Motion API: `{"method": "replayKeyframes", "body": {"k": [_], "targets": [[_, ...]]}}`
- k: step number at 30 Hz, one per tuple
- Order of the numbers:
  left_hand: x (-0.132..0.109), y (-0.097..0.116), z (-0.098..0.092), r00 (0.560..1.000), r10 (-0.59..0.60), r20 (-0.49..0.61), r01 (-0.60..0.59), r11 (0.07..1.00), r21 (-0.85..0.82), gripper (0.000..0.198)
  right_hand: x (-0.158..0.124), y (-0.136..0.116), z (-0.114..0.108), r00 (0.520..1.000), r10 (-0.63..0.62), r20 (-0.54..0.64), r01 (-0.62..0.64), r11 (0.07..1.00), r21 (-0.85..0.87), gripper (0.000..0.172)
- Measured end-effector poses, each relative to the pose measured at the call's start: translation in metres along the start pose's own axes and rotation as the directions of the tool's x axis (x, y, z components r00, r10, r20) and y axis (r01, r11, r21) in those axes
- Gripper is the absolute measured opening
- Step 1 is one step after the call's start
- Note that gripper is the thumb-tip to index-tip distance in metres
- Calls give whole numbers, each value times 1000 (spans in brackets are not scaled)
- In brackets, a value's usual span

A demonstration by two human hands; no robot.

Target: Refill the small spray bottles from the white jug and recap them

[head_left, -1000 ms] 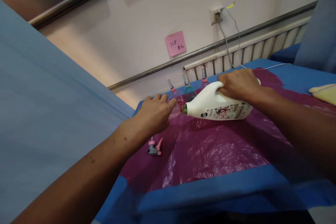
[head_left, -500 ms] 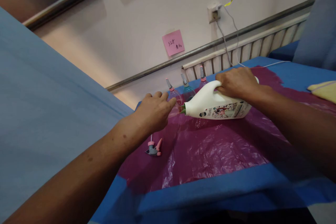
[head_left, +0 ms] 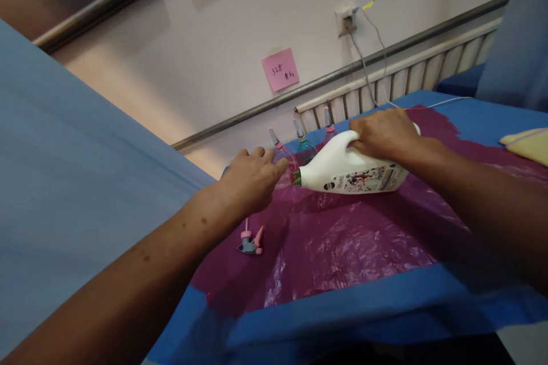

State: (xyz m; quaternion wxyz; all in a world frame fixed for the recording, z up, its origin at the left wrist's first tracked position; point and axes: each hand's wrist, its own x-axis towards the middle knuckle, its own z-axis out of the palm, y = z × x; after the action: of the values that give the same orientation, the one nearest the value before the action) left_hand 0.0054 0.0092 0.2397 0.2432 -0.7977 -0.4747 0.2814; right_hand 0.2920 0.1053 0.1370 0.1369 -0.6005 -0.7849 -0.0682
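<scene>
My right hand (head_left: 381, 132) grips the handle of a white jug (head_left: 334, 168), which is tipped on its side with its mouth to the left. A green spout shows at the mouth, close to the fingers of my left hand (head_left: 254, 178). Those fingers are curled, and whatever they hold is hidden behind the hand. Just beyond stand a clear spray bottle with a pink collar (head_left: 285, 157), a teal spray bottle (head_left: 306, 149) and another pink-collared spray bottle (head_left: 329, 132), partly covered by the jug. A loose grey and pink spray head (head_left: 250, 241) lies below my left hand.
Crinkled purple plastic sheeting (head_left: 342, 251) covers much of the blue table (head_left: 342, 313). At the right lies a yellow cloth (head_left: 526, 145). A white cable (head_left: 449, 101) crosses the table's back. Blue fabric (head_left: 85, 171) hangs at left; a radiator (head_left: 411, 80) is behind.
The view has shifted slightly. Both hands and the tipped jug keep nearly the same places relative to each other.
</scene>
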Motion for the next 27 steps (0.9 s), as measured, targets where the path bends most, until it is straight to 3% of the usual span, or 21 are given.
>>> {"method": "replayKeyframes", "body": {"k": [18, 27], "targets": [[13, -2, -13, 992, 98, -74, -89, 990, 113, 48, -2, 3, -1, 1000, 9, -29, -9, 1000, -17, 44], [19, 0, -33, 992, 108, -68, -98, 985, 142, 45, 1, 11, 2, 999, 17, -30, -17, 1000, 16, 45]]}}
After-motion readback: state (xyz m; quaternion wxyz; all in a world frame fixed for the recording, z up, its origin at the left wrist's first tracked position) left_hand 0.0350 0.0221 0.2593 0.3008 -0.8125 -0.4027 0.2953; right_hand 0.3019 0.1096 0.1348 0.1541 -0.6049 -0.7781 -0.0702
